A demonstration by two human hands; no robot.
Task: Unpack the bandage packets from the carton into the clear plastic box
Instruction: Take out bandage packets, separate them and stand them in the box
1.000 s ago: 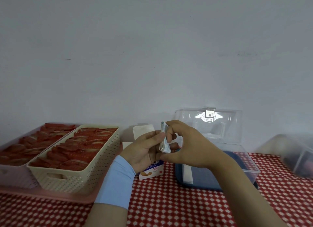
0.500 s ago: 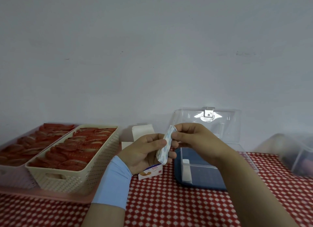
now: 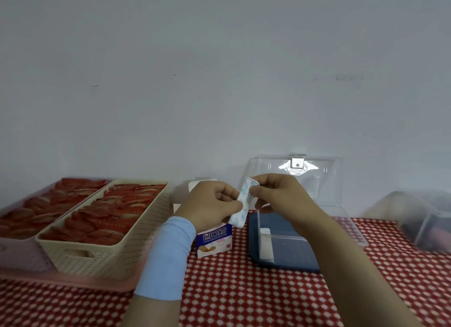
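Observation:
A white bandage packet stack (image 3: 241, 206) with blue print hangs in the air above the table, gripped by both hands. My left hand (image 3: 210, 204) pinches its lower part and my right hand (image 3: 278, 196) holds its top edge. Below my left hand stands the small white and blue bandage carton (image 3: 214, 240), its top flap open behind my hand. The clear plastic box (image 3: 305, 243) with a dark blue base sits to the right, its lid (image 3: 295, 175) raised against the wall. White packets (image 3: 265, 246) stand at its left end.
A cream perforated basket (image 3: 102, 231) and a pink one (image 3: 22, 217), both full of red packets, sit on a pink tray at the left. A frosted plastic container (image 3: 424, 219) stands at the far right. A red and white checked cloth (image 3: 244, 290) covers the table.
The packet stack has shifted a little right toward the clear box, and my left hand has turned its back toward the camera. The carton now shows more fully beneath my hand.

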